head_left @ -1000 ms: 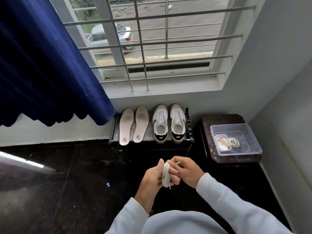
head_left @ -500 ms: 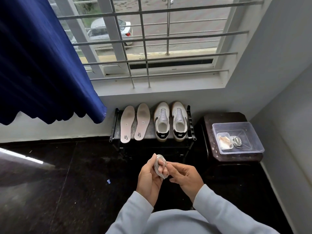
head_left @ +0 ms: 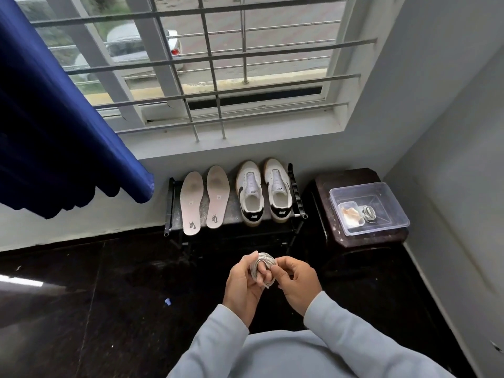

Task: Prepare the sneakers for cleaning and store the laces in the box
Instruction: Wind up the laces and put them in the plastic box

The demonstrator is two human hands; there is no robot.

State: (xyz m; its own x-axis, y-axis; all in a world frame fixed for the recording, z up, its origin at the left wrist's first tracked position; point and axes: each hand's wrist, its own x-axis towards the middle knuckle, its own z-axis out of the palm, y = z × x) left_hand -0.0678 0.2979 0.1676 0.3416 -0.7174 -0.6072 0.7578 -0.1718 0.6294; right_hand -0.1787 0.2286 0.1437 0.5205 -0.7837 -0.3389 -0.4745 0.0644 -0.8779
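Note:
A white shoelace [head_left: 262, 268] is wound into a small coil between both hands, low in the middle of the view. My left hand [head_left: 244, 285] holds the coil around its fingers, and my right hand [head_left: 296, 282] pinches its right side. Two white sneakers [head_left: 263, 190] with black heels stand without laces on a low black rack [head_left: 298, 197], toes to the wall. Two insoles [head_left: 204, 201] lie beside them on the left. A clear plastic box [head_left: 381, 192] sits on a dark stool [head_left: 354, 236] at the right, with another coiled lace [head_left: 368, 213] inside.
A pale cloth or sponge [head_left: 350, 212] lies in the box next to the coiled lace. A blue curtain [head_left: 54, 118] hangs at the left over a barred window [head_left: 212, 64]. The floor is dark and glossy, with a small blue scrap [head_left: 167, 302]. A grey wall closes the right side.
The lace went from a flat loop held upright to a rounder, tighter coil. Both hands stayed close together in front of the rack, and the view shifted slightly.

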